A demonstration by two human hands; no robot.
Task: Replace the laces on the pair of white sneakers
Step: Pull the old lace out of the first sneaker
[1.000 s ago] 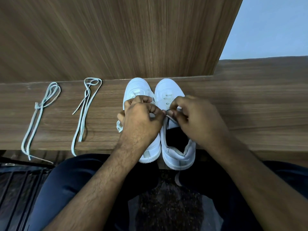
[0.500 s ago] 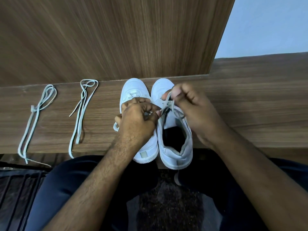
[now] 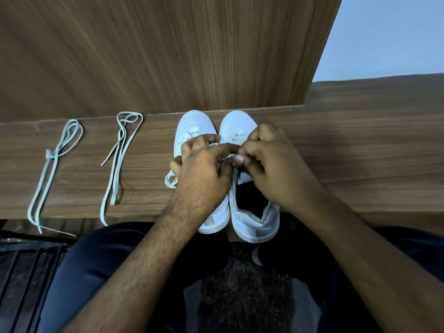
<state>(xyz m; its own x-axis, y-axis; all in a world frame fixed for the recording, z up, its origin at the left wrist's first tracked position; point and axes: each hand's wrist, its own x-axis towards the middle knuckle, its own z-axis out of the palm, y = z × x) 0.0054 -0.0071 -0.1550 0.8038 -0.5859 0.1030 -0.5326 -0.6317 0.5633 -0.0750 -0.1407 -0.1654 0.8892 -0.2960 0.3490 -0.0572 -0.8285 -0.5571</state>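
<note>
— Over the right sneaker [image 3: 254,212], what changed in the last half second?
— Right hand [image 3: 271,169] dropped from the raised pull near the toe back down onto the eyelets, meeting the left hand [image 3: 204,174] again at the throat.
— Meaning for the task?
— Probably one crossing of the old lace [image 3: 234,162] drawn loose, next one being picked at. Unlacing only partly done; top rows near the toe look threaded.
— Grips?
— Right: thumb and forefinger closed tight, pinching the lace at the tongue. Left: fingers curled, fingertips [image 3: 230,150] against the right's; seemingly pinching the same lace, though not plain to see.
— And the shoes?
— Side by side on the wooden ledge [image 3: 360,164], toes to the far panel, heels over the near edge. Left sneaker [image 3: 192,126] mostly under the left hand, a white loop [image 3: 171,181] poking out on its left.
— New laces?
— Two pale bundles, untouched, well apart to the left: knotted lace [image 3: 51,164] far left, looped lace [image 3: 120,159] nearer the shoes.
</note>
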